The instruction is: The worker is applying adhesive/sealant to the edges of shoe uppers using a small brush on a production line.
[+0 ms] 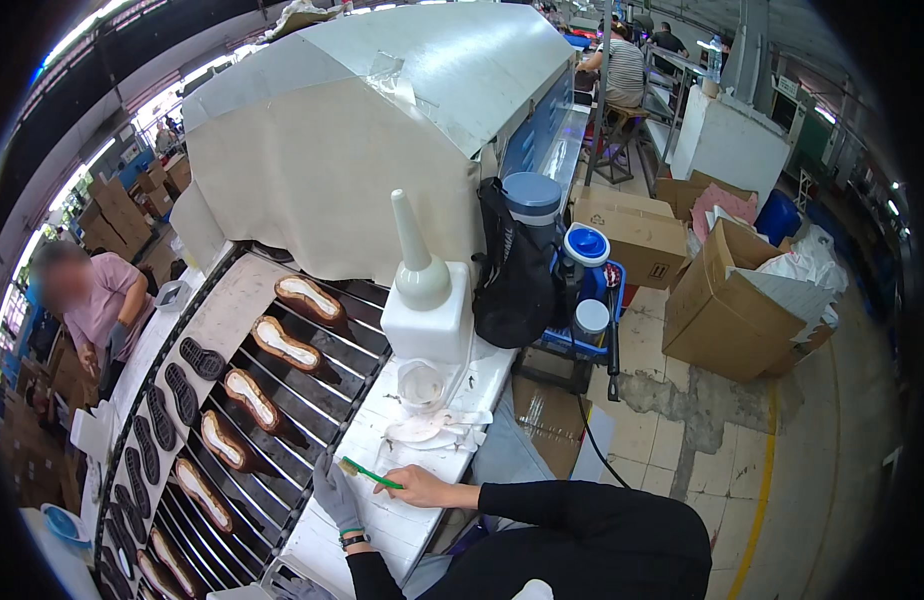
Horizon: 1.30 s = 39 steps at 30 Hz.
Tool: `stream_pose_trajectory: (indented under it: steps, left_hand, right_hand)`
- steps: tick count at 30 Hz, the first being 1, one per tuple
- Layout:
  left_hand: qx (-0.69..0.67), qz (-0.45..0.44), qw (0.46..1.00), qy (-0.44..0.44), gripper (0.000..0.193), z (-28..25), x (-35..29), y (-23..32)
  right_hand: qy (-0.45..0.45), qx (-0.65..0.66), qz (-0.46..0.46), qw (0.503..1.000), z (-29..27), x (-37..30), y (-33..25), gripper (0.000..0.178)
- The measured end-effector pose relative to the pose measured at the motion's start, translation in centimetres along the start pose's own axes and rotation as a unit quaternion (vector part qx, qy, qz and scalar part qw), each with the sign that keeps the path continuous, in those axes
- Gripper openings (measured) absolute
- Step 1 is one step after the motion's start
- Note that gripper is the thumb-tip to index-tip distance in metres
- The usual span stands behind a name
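Note:
My right hand [420,487], bare, grips a green-handled brush [374,474] over the white bench edge. The brush's head points left, close to my left hand [334,497]. That hand wears a grey glove, lies at the edge of the roller rack with its fingers stretched out, and shows nothing held. Left of it, brown shoe uppers [248,400] rest bottoms-up on metal rods [327,385], with pale undersides. Black shoe soles [182,393] line the strip beyond. On the bench stand a white square bottle with a tall cone nozzle [427,315] and a small clear cup [420,384].
A large covered machine [332,170] stands ahead over the rack. White scraps [437,430] lie by the cup. To the right are a black bag [517,275], a blue basket [614,330] with containers, and cardboard boxes [717,305]. Another person [107,300] is across the rack.

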<state>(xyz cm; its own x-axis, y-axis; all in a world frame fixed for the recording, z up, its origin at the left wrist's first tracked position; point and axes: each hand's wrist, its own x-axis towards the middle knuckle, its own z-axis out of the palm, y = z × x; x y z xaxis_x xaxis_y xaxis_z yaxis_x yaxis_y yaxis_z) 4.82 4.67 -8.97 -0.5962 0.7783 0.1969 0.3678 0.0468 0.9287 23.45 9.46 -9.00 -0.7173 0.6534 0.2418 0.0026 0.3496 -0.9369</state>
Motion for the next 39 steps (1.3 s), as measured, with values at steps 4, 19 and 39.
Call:
stream_pose_trajectory:
  steps: [4,19,39]
  left_hand:
    - [-0.011,0.013,1.000,-0.003,0.036,0.0,0.0,0.0]
    - [-0.011,0.011,1.000,-0.004,0.036,0.3,0.0,0.8]
    - [0.086,0.073,0.990,0.082,0.030,0.1,0.0,-0.4]
  right_hand:
    - [-0.006,-0.002,0.000,1.000,0.0,0.0,0.0,0.025]
    - [-0.005,-0.001,0.006,1.000,-0.2,0.0,0.1,0.025]
    - [-0.023,-0.006,0.016,1.000,-0.5,0.2,-1.0,0.025]
